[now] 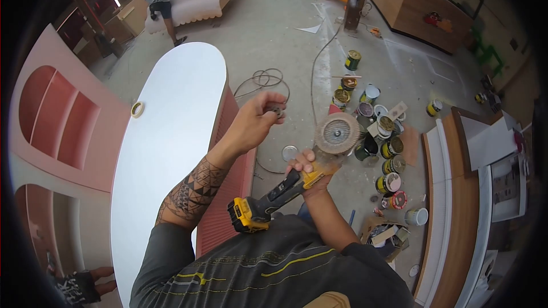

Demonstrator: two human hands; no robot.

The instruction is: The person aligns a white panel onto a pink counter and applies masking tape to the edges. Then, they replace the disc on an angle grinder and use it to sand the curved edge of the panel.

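A yellow and black cordless angle grinder (274,197) lies across the front of my body, its battery end to the left. My right hand (311,172) is wrapped round its yellow head. A round, ridged sanding disc (337,133) faces up at the tool's far end, just beyond that hand. My left hand (254,121) is raised to the left of the disc, apart from it, with its fingers curled round a small dark metal piece (277,112), perhaps a nut. The fingers partly cover this piece.
A long white-topped counter (171,137) with a tape roll (137,109) stands left. Paint cans (393,148) and an open box (385,236) are on the floor at right. A hose (313,80) crosses the floor. One person (157,0) stands far left, another (80,286) lower left.
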